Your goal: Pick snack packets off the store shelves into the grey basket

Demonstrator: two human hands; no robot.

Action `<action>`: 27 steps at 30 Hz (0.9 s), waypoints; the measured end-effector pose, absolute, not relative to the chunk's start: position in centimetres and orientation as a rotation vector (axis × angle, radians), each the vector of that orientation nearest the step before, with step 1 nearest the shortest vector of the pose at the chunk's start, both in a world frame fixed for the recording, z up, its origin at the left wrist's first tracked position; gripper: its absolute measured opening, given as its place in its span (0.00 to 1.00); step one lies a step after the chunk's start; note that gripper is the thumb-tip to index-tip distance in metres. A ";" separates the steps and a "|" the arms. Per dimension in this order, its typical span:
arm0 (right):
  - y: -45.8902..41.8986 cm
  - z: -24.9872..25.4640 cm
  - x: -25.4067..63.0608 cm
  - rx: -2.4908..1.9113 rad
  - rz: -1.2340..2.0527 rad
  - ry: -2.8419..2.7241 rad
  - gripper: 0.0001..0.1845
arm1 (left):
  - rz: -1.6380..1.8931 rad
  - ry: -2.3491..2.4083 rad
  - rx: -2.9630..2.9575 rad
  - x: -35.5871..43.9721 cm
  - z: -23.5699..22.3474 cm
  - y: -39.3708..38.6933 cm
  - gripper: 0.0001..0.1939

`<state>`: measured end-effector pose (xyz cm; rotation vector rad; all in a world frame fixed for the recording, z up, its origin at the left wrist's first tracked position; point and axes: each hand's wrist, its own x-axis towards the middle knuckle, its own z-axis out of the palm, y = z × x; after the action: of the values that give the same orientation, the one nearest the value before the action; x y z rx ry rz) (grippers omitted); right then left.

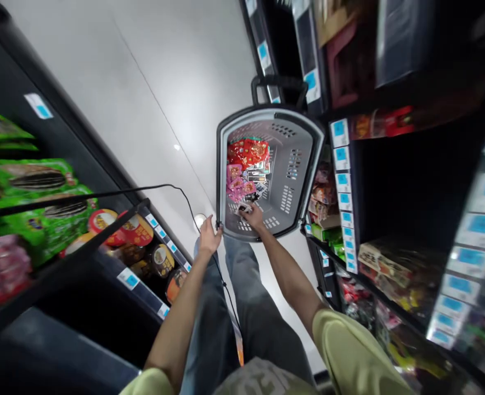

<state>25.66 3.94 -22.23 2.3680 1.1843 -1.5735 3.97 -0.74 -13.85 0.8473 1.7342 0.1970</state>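
Note:
A grey shopping basket [276,211] with a black rim stands below me in the aisle. My right hand [254,216] reaches over its near rim, fingers closed on a small dark-and-white packet [244,209] low inside. Beside the near left corner of the basket is my left hand [210,235], its thumb and fingers apart, close to the rim or touching it. Red snack packs [248,152] lie towards the far end inside, with pink packets [237,184] nearer to me. Several small white-and-dark packs [258,174] lie alongside them.
Shelves with green bags [40,186] and round red-lidded tubs [135,229] line my left. On the right, a dark shelf rack with price tags [343,184] stands close to the basket. A black cable [160,187] crosses the left side and hangs by my legs.

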 end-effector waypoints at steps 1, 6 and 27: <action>4.3 -19.7 25.2 2.394 -1.682 1.178 0.24 | 0.185 1.719 0.792 3.2 -12.1 -0.7 0.27; 5.4 -5.3 21.7 2.414 -2.024 1.161 0.28 | 0.248 1.633 0.701 -0.3 -0.4 -1.0 0.16; -9.0 30.6 14.3 2.935 -2.468 1.183 0.09 | 0.679 1.192 0.862 -2.0 32.3 -6.7 0.21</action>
<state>14.28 -9.05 30.56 2.9350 1.1829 -2.4676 -2.04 -6.69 32.25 0.8616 1.1920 0.6793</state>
